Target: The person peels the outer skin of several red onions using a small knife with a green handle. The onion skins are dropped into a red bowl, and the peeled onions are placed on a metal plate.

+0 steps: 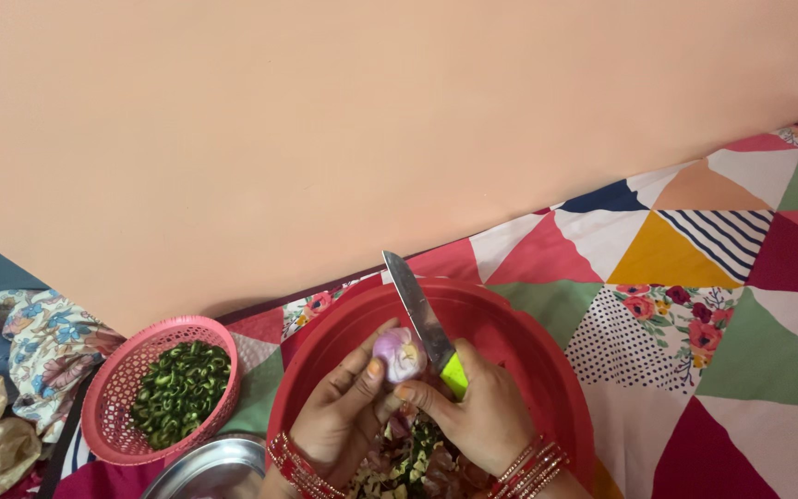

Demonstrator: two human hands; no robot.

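Left hand pinches a small peeled onion over the red basin, catching scraps. Right hand is closed round the green-handled knife, blade up. Pink basket of cut greens sits nearby.

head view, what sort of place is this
Probably a home room, with food prepared on a bed or floor mat: a patchwork cloth, a plain peach wall, and a red basin of vegetable scraps.
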